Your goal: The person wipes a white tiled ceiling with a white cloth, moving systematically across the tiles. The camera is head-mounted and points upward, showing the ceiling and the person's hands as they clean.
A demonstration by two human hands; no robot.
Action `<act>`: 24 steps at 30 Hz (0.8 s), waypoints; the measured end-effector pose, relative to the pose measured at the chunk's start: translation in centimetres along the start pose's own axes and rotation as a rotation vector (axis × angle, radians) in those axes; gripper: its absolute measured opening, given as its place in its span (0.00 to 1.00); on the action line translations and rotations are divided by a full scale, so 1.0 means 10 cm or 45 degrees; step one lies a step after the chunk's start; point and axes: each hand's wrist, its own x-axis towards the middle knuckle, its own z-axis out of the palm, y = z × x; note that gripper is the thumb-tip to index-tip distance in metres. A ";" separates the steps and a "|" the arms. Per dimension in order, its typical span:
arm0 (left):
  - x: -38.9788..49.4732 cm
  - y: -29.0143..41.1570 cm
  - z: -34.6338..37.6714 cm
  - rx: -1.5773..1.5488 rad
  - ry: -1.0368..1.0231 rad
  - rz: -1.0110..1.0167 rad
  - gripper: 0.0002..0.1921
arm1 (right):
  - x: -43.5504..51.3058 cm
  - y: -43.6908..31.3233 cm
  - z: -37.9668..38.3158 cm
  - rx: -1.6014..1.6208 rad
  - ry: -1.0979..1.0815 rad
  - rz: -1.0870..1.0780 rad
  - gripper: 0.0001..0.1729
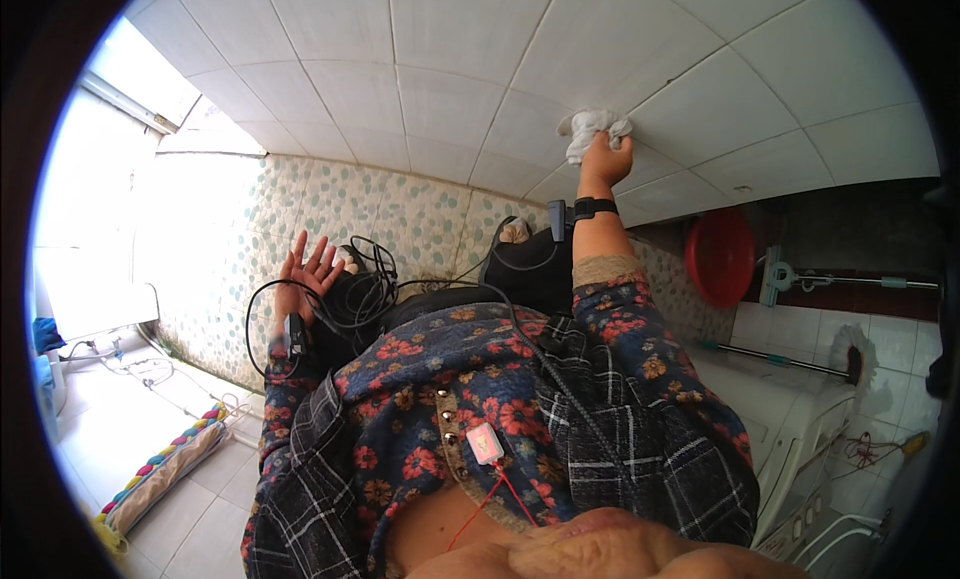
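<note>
My right hand (606,161) grips a bunched white cloth (591,131) and presses it to the white tiled wall (442,99) before me. A black strap (596,208) with a small grey device goes round that wrist. My left hand (307,277) is held out low on the other side, palm up, fingers spread, with nothing in it. Another small device (295,337) sits at the left wrist. Beside this hand, a loop of black cable (375,279) hangs over my dark trousers.
Pebble-patterned floor tiles (420,211) run along the wall's foot. To the right are a red basin (720,258), a mop with a metal pole (862,280) and a white appliance (780,406) resembling a washing machine. A colourful braided item (165,459) hangs at the lower left.
</note>
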 end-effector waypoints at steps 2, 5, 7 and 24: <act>0.00 0.00 0.00 0.001 -0.015 0.000 0.32 | -0.03 0.27 0.06 -0.049 -0.182 0.227 0.19; 0.00 -0.01 -0.02 0.003 -0.004 0.006 0.32 | -0.06 0.49 0.12 0.364 -0.321 0.650 0.20; 0.01 -0.01 -0.03 -0.007 -0.004 0.002 0.32 | -0.08 0.50 0.13 0.728 -0.362 0.871 0.21; 0.01 -0.08 0.08 -0.060 -0.077 0.019 0.30 | -0.41 -0.33 0.84 0.569 -0.759 0.596 0.15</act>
